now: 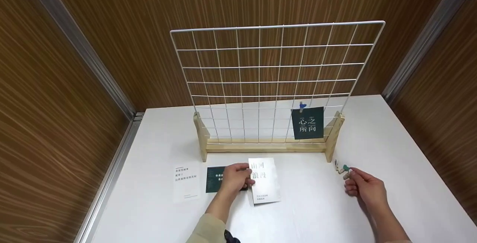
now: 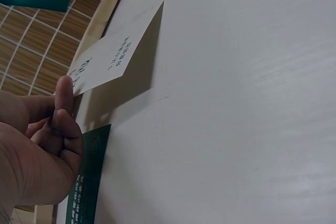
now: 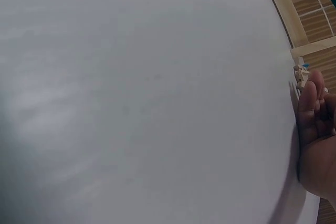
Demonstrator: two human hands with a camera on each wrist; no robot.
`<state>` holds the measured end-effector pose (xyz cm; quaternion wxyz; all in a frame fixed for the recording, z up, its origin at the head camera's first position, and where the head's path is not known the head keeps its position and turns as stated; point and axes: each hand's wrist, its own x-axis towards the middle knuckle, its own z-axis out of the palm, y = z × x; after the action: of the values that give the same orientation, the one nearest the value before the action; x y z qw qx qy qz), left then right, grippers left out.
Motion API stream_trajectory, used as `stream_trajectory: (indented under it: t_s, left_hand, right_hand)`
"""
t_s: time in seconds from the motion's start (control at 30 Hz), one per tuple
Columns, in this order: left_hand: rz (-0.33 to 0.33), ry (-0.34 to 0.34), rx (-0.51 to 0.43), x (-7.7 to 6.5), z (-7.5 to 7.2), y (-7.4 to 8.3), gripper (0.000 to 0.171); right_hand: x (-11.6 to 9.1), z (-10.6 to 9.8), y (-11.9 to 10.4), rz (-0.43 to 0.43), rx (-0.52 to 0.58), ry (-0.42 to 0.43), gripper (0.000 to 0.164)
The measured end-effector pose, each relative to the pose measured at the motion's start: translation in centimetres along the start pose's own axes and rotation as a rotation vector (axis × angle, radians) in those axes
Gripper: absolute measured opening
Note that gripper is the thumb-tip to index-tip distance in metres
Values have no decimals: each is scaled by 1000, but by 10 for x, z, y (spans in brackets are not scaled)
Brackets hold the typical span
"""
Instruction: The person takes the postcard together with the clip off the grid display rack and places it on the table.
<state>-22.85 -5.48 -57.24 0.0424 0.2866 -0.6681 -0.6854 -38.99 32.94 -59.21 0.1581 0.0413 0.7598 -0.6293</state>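
My left hand (image 1: 234,179) pinches a white card (image 1: 266,183) with large silver characters by its left edge. In the left wrist view this card (image 2: 123,51) is lifted at a slant and casts a shadow on the table. A dark green card (image 1: 214,179) lies partly hidden under that hand. At the right, my right hand (image 1: 369,191) pinches a small wooden clothespin (image 1: 346,176) with a green decoration. Just beyond its fingertips are more small wooden clothespins (image 1: 338,166). Only the curled outer fingers (image 3: 310,98) show clearly in the right wrist view.
A white wire grid (image 1: 259,67) stands in a wooden base (image 1: 266,147) at the back. One blue-topped clothespin (image 1: 302,106) fixes a dark green card (image 1: 308,123) to its lower right. Another white card (image 1: 186,183) lies at the left of the white table (image 1: 156,135).
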Motion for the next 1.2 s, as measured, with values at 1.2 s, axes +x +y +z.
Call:
stream_trajectory:
  t_s: [1.2]
  left_hand:
    - [23, 42, 61, 2, 0, 2, 35]
  right_hand:
    - [4, 1, 4, 35, -62, 48, 49]
